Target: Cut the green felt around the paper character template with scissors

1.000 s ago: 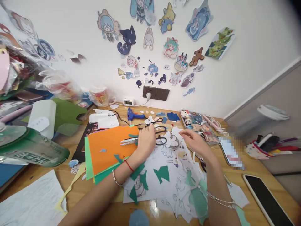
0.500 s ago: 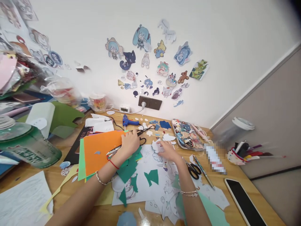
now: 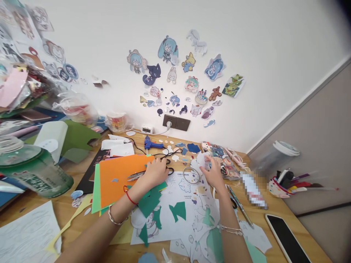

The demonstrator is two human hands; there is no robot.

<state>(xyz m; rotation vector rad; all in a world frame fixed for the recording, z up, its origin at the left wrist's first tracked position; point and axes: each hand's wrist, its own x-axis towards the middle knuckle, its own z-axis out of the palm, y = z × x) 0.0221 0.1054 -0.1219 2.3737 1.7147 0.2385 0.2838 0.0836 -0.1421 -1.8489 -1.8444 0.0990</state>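
My left hand [image 3: 156, 172] rests at the right edge of the orange sheet [image 3: 117, 186], its fingers bent over dark-handled scissors [image 3: 137, 176] whose blades lie on the sheet. Whether it grips them I cannot tell. My right hand [image 3: 214, 172] holds a white paper cutout [image 3: 199, 160] between thumb and fingers, just left of the sticker tray [image 3: 230, 166]. A round ring [image 3: 191, 175] lies below the cutout. Between my forearms are a printed white sheet [image 3: 171, 195] and green paper scraps [image 3: 178, 212].
A blue glue gun [image 3: 153, 143] lies near the wall. A green bottle [image 3: 35, 168] stands at the left. At the right are a pen [image 3: 241, 208], a phone [image 3: 287, 237] and a pen holder [image 3: 278, 186]. Black scissors [image 3: 233, 203] are partly behind my right forearm.
My right hand has moved right and slightly up with the white cutout, uncovering the ring and a printed drawing. My left hand has shifted slightly right and down, and the scissor blades show more.
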